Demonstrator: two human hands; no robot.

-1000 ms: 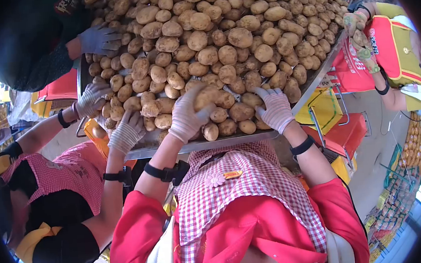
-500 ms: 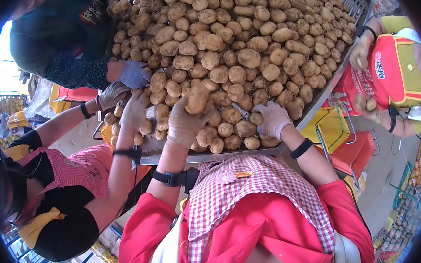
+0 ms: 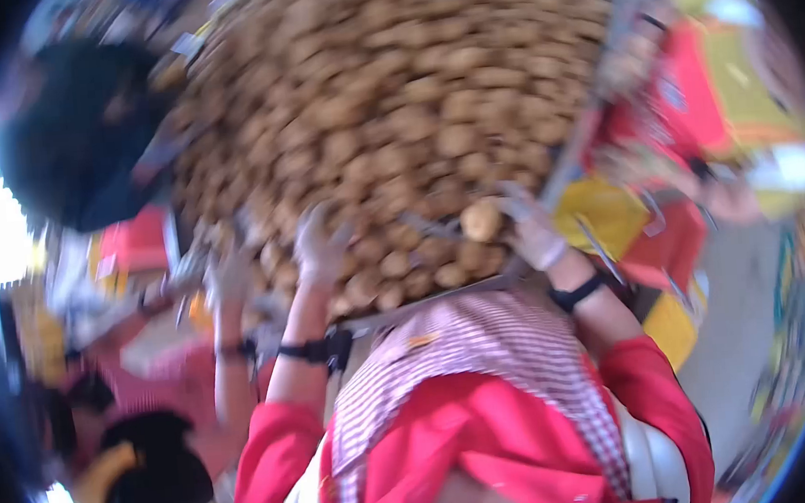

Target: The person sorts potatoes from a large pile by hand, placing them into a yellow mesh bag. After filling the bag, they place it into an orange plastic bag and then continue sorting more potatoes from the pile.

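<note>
A heap of brown potatoes [image 3: 394,148] covers the table in front of me, smeared by motion. My left hand [image 3: 320,248], in a pale glove, is over the near left part of the heap, fingers apart and nothing visible in them. On the right, my gloved right hand [image 3: 535,230] has its fingers and thumb against a bright, roundish potato [image 3: 482,220], which it appears to grip. Smaller potatoes [image 3: 394,263] lie between my hands, close to the metal table edge [image 3: 408,315].
At left, a co-worker's gloved hand [image 3: 227,279] reaches to the heap beside my left arm. A person in dark clothes [image 3: 81,135] leans in at far left. Right of the table are a yellow crate [image 3: 598,215], a red crate [image 3: 662,240] and another person [image 3: 692,87].
The view has shifted and blurred. The large potato has left my left hand, whose fingers have spread. A potato now shows at my right hand's fingertips.
</note>
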